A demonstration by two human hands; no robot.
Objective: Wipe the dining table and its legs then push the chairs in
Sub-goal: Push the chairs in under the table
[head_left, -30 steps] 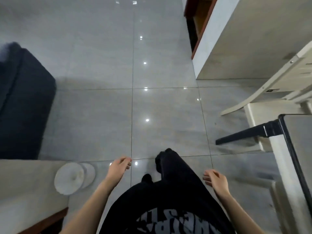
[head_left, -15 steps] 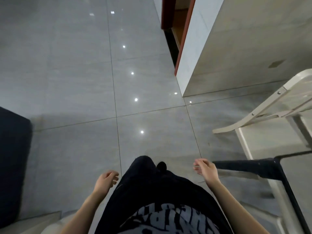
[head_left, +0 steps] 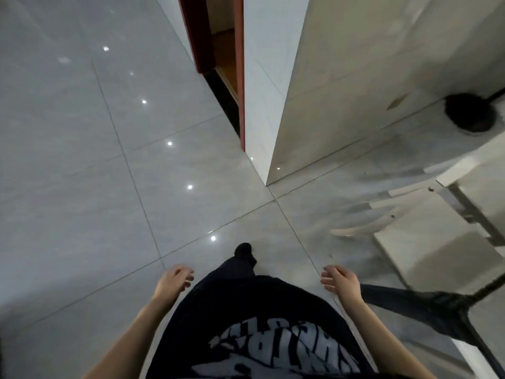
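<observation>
Two bare hands hang in front of the person's dark printed shirt, the left hand (head_left: 175,280) and the right hand (head_left: 341,283) both loosely curled, fingers apart and holding nothing; no cloth shows anywhere. Over the last second the view has swung: the dark sofa and round pale disc that filled the left side are gone, and the white wall corner (head_left: 259,119) with its red-brown door frame (head_left: 240,77) now stands in the middle, above the glossy grey tiled floor (head_left: 82,187). The black-framed dining table (head_left: 461,307) has slid to the lower right edge, only its corner and one splayed black metal leg (head_left: 404,299) showing, the leg near the right hand but not touched. Just beyond it the cream wooden chair (head_left: 366,228) is smeared by motion, so whether it is pulled out or tucked in is hard to say. A round black object (head_left: 470,113) sits against the wall at the far right. The turn, with one foot stepping forward, suggests the person is walking past the table's end, probably to fetch something to wipe with or to reach another side; the wiping looks not yet begun.
</observation>
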